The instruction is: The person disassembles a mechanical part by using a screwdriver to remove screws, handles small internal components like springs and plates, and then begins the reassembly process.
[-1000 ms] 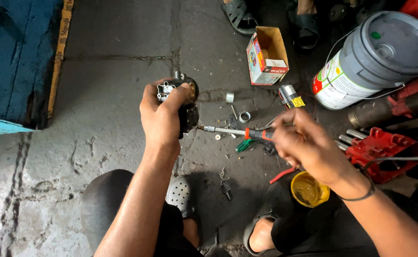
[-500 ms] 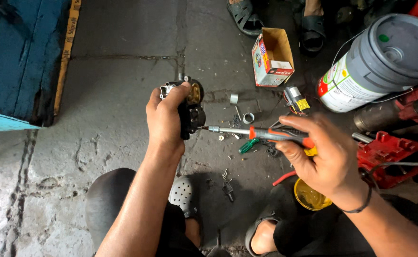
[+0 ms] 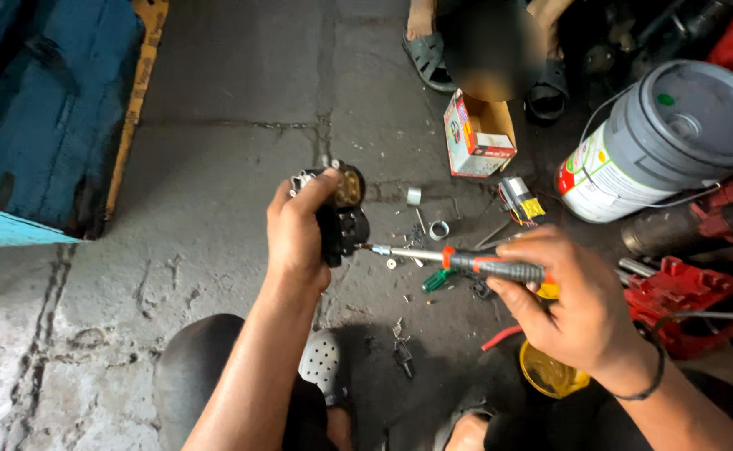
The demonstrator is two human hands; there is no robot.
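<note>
My left hand [image 3: 295, 230] grips a small black motor-like part [image 3: 343, 213] with a brass-coloured end, held above the concrete floor. My right hand [image 3: 579, 305] holds a screwdriver [image 3: 467, 263] with a black and orange handle. Its metal shaft points left and the tip touches the side of the black part. Small screws, rings and metal bits [image 3: 433, 230] lie on the floor just beneath the shaft.
An open cardboard box [image 3: 477, 134] and a grey-lidded bucket [image 3: 659, 150] stand at the back right. Red tools [image 3: 684, 301] and a yellow cup [image 3: 550, 372] lie right. A blue structure [image 3: 41, 125] is left. Another person's sandalled feet [image 3: 433, 58] are at the top.
The screwdriver tip has moved in against the black part. My right hand has shifted a little down and right along the handle; the left hand keeps its grip.
</note>
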